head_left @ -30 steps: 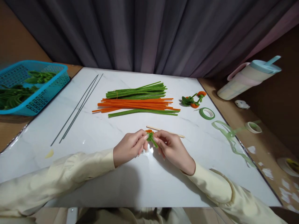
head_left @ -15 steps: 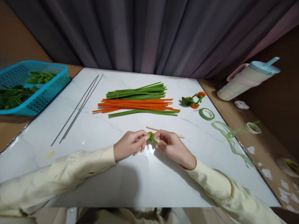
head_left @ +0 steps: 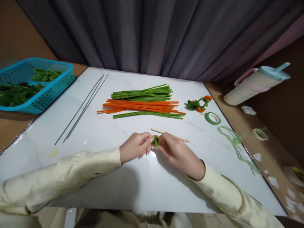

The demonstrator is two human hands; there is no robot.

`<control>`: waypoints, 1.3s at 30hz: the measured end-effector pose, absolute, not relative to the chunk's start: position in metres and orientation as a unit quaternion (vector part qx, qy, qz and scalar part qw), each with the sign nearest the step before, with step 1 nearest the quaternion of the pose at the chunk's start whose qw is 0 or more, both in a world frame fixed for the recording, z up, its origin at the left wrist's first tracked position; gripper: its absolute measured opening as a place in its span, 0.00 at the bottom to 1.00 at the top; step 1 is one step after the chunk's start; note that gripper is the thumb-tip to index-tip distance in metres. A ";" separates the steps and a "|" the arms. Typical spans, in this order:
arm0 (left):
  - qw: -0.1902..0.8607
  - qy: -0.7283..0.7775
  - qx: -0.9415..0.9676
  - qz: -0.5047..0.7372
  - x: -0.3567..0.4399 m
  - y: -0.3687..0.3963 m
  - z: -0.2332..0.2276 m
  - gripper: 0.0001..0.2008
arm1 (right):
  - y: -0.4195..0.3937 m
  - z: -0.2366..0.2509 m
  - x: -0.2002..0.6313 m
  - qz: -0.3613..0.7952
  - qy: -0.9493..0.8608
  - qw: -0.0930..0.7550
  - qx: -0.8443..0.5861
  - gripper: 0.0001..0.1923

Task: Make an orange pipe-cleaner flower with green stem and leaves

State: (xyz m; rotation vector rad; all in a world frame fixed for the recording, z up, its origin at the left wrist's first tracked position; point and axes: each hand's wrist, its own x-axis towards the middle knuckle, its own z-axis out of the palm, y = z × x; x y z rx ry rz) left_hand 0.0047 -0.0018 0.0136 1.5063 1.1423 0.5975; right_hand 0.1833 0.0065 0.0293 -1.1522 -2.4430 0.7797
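A small orange and green pipe-cleaner flower (head_left: pixel 155 141) is held up between my hands, above the near middle of the table. My left hand (head_left: pixel 137 144) pinches its left side between thumb and fingertips. Closed at its right side, my right hand (head_left: pixel 177 152) has its fingertips against the green pipe-cleaner part, though the back of the hand hides much of that grip. Just behind my right hand lies a thin wooden stick (head_left: pixel 181 138), partly covered by it. Farther back are bundles of green pipe cleaners (head_left: pixel 142 94) and orange pipe cleaners (head_left: pixel 140 106).
Finished-looking orange and green pieces (head_left: pixel 200 104) lie at the right, near a roll of green tape (head_left: pixel 212 118) and a loose tape strip (head_left: pixel 229 134). Grey wires (head_left: pixel 83 109) lie left, beside a blue basket (head_left: pixel 45 96) of green pieces. A tumbler (head_left: pixel 256 85) stands at the right.
My right hand has turned over, its back now facing up more, and the flower's green end points down instead of to the right. The whole view has shifted slightly.
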 end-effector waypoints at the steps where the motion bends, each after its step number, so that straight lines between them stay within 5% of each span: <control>1: 0.545 0.483 0.638 0.251 0.005 -0.002 0.014 0.14 | 0.006 0.028 0.183 0.256 -0.868 0.153 -0.397 0.05; 6: 0.569 0.497 0.608 0.244 0.006 0.003 0.013 0.13 | 0.009 0.023 0.184 0.213 -0.893 0.104 -0.384 0.06; 12: 0.548 0.499 0.618 0.263 0.004 0.005 0.007 0.08 | 0.020 0.021 0.192 0.315 -0.853 0.152 -0.387 0.03; 18: 0.355 0.478 0.748 0.294 -0.002 0.005 0.003 0.13 | 0.028 0.020 0.195 0.357 -0.842 0.179 -0.364 0.14; 24: 0.178 0.405 0.846 0.297 -0.005 0.002 -0.006 0.11 | 0.028 0.016 0.195 0.309 -0.872 0.189 -0.328 0.08; 39: 0.185 0.411 0.849 0.277 -0.006 0.002 -0.009 0.15 | 0.030 0.011 0.194 0.313 -0.859 0.212 -0.345 0.03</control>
